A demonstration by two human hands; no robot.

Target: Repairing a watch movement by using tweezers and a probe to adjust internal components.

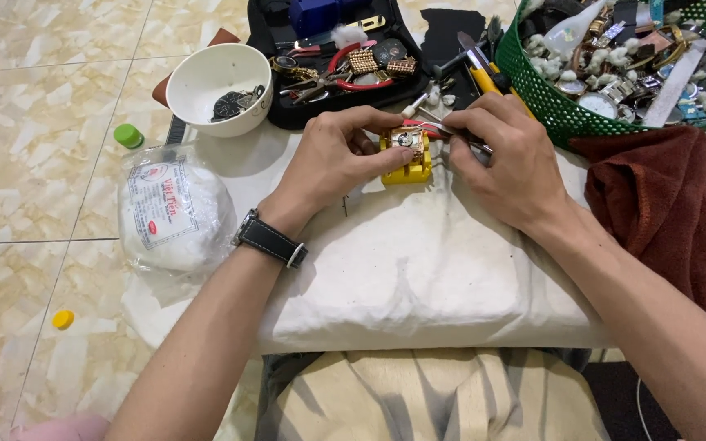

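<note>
Far left of grip, on tiled floor: green cap (128,135), small yellow cap (63,319). Nearer: clear plastic bag (175,214) of white stuff, white rectangular label with red and dark print facing up. Behind bag: white bowl (219,88) holding dark watch parts. Left hand (332,159), black-strapped wristwatch (270,239) on wrist, fingers closed around yellow holder block (407,158), steadying it on white cloth pad (418,261). Watch movement (404,140) clamped on top of block, dead centre between both hands. Right hand (507,163) pinched shut on thin metal tool (443,127), tip at movement. Behind grip: black tool case (332,61) with pliers, bracelets. Right of grip: green mesh basket (561,110) full of watches, dark red towel (663,204) below it.
</note>
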